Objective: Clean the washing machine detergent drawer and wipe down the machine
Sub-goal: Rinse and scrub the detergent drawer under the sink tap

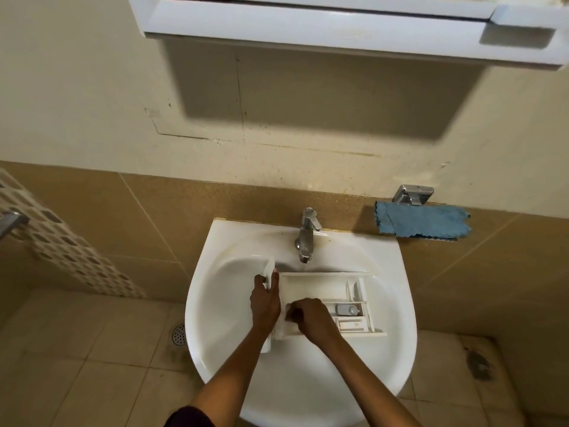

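Note:
A white detergent drawer [323,289] lies across the basin of a white sink [234,365], below the chrome tap [306,235]. A thin stream of water falls from the spout towards the drawer. My left hand [264,303] grips the drawer's front panel at its left end, fingers wrapped over the panel's edge. My right hand [311,318] is curled inside the drawer's near compartment, knuckles up; what it holds, if anything, is hidden. A small grey insert [346,309] sits in a compartment to the right.
A blue cloth [421,221] hangs on the tiled wall right of the tap, under a chrome holder [412,194]. A white cabinet [338,23] juts out overhead. A floor drain [178,334] lies left of the sink on the tiled floor.

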